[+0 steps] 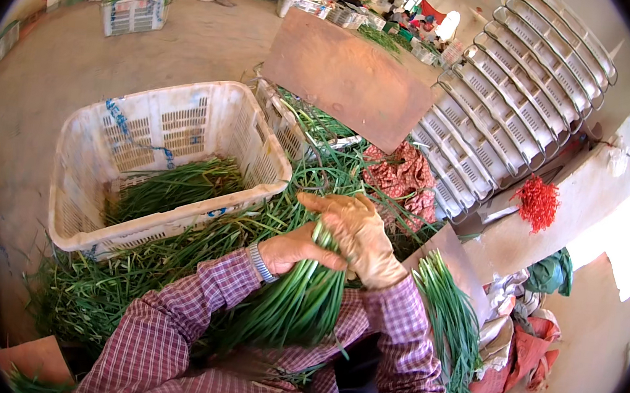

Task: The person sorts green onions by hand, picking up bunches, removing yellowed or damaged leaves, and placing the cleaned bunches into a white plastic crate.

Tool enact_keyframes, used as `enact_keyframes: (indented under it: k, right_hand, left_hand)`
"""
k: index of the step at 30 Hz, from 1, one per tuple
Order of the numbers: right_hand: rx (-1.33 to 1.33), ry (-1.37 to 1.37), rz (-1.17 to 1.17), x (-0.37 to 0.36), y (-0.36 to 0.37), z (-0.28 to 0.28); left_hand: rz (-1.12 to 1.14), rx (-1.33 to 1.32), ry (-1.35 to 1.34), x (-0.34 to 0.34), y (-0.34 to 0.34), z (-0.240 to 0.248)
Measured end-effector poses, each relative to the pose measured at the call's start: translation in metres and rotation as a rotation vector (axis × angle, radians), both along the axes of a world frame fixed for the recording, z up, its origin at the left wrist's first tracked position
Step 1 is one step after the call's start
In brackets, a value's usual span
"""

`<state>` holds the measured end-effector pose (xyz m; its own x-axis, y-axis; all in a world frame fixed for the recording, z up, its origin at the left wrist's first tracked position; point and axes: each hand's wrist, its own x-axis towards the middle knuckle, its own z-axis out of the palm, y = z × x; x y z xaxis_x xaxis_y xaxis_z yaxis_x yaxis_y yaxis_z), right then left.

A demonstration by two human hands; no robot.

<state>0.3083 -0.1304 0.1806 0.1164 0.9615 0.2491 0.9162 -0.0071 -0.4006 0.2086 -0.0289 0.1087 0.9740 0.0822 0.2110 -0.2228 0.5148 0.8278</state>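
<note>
A bunch of long green chives (292,305) hangs in front of my chest, pale stem ends up and leaves fanning down to the lower left. My left hand (295,251), bare with a metal watch at the wrist, is closed round the stems. My right hand (363,236), in a tan glove, grips the same bunch close to its pale ends, its fingers bent over them. Below and behind both hands lies a heap of loose chives (143,294). Another neat pile of chives (449,326) rests by my right forearm.
A white plastic crate (165,231) with some chives inside stands at the left. Behind it are a brown board (347,77) and a red patterned cloth (402,181). Stacked white crates (505,101) lean at the right, near red ties (537,203). People sit working far back.
</note>
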Motion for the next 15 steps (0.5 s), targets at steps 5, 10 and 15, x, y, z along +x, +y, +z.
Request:
enact_keyframes:
  k: [5, 10, 15]
  right_hand:
    - [0.600, 0.778, 0.110, -0.016, 0.004, 0.002]
    - [0.712, 0.846, 0.053, -0.025, 0.010, -0.033]
    - [0.771, 0.948, -0.067, -0.038, 0.032, -0.013]
  left_hand:
    - [0.146, 0.082, 0.041, -0.004, 0.035, 0.034]
    - [0.288, -0.080, -0.022, -0.004, 0.074, 0.057]
    - [0.397, 0.032, -0.052, -0.007, 0.073, 0.085]
